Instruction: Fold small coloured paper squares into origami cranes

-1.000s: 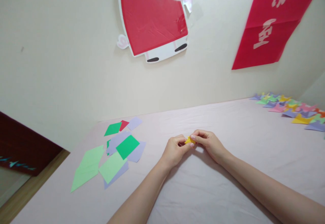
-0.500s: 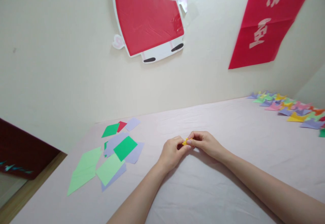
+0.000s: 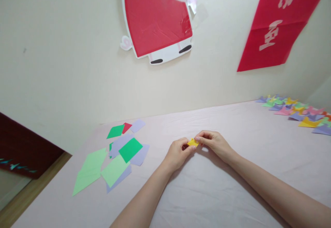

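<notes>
A small folded piece of yellow paper (image 3: 192,142) is held between my two hands, just above the pale cloth surface (image 3: 207,186). My left hand (image 3: 179,153) pinches its left and lower edge between thumb and fingers. On the other side, my right hand (image 3: 213,142) grips the right corner with thumb and forefinger. The fingertips cover both ends of the paper, so its whole shape cannot be made out.
Loose sheets lie to the left: light green (image 3: 90,169), dark green (image 3: 130,150), lilac (image 3: 138,125) and red (image 3: 126,128). Several folded paper figures (image 3: 309,121) stand in rows at the far right. Behind the surface rises a wall (image 3: 77,83) with a red banner (image 3: 274,31) and a cartoon cutout (image 3: 157,21).
More of the yellow paper shows between my fingers, and it looks wider. My right hand has shifted slightly up and right. The whole view has moved a little, so the scene sits further right.
</notes>
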A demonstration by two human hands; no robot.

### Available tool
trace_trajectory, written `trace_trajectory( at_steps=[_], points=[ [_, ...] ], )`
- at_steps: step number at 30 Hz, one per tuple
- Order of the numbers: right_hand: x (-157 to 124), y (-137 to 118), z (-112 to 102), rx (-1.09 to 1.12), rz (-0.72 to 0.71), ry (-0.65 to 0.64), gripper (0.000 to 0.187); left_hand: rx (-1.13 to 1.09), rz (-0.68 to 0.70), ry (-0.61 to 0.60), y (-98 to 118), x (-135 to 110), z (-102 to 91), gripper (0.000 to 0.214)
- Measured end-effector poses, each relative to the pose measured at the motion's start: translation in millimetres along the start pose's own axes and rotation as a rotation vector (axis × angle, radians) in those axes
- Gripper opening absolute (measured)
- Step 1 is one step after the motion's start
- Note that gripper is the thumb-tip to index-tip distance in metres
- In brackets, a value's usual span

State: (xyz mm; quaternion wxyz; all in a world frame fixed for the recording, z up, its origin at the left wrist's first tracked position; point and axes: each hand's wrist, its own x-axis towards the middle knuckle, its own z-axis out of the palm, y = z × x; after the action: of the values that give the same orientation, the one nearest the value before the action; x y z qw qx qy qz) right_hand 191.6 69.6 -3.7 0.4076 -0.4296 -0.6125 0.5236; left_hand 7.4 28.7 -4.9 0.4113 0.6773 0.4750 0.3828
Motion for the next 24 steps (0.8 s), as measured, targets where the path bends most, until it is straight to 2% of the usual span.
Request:
trace_trajectory(
  at_steps=[3, 4, 9, 15, 20, 24],
  points=[
    [0.7, -1.3, -5.7, -0.026, -0.041, 0.096, 0.033, 0.000, -0.012, 0.017, -1.3, -0.6, -1.7, 0.022],
    [0.0, -1.8, -6.0, -0.038, -0.049, 0.083, 0.033, -0.003, -0.012, 0.016, -1.2, -0.8, -2.0, 0.022],
    [-6.0, -1.1, 2.9, -0.164, -0.100, -0.146, 0.029, -0.013, 0.006, -0.001, 0.4, -1.7, -1.4, 0.022],
    [-7.4, -3.1, 3.3, -0.228, -0.108, -0.121, 0.032, -0.038, 0.003, -0.010, -1.3, -1.8, 0.0, 0.021],
    [-6.1, -6.5, 1.2, -0.195, -0.068, -0.174, 0.037, -0.071, -0.011, -0.004, -2.1, -2.1, -0.5, 0.024],
    [-5.4, -6.1, 0.7, -0.197, -0.063, -0.165, 0.037, -0.095, -0.010, 0.007, -0.4, -1.6, -1.2, 0.030]
  ],
)
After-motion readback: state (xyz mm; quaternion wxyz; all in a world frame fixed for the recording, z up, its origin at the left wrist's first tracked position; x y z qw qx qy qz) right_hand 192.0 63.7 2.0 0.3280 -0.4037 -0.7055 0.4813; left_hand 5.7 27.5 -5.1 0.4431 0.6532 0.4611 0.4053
